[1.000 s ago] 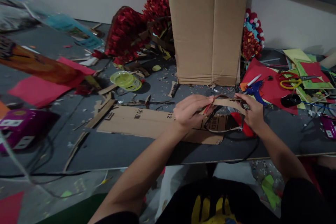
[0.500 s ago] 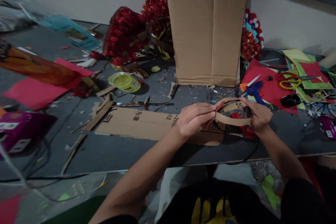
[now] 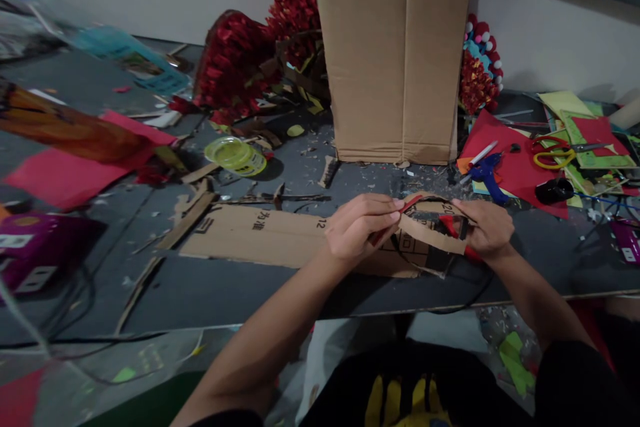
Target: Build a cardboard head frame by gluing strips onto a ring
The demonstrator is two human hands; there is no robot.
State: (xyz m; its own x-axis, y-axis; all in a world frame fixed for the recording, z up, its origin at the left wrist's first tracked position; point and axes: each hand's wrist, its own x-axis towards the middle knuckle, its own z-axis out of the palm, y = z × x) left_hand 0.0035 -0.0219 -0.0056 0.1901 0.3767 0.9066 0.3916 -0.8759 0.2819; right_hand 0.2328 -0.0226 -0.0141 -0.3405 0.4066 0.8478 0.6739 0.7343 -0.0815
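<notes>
Bent cardboard strip (image 3: 433, 239) held from two sides

The cardboard strip is right of centre in the frame, bowed into an open loop above the tabletop (image 3: 215, 293). The left hand (image 3: 355, 227) has its grip pinching the left side of this loop, where also a red strip (image 3: 413, 201) shows along the cardboard. The right hand (image 3: 491, 230) has its grip pinching the right side, but its fingertips are partly hidden. Behind and below the loop, a flat cardboard piece (image 3: 260, 237) lies across the centre of the frame.

For good handling, in my opinion, both grips should press equally and bend the cardboard little by little, because such a thin band may crease sharply. It is better to have the red strip flat under the left fingers and both sides of the loop level, so that the curve does not twist
</notes>
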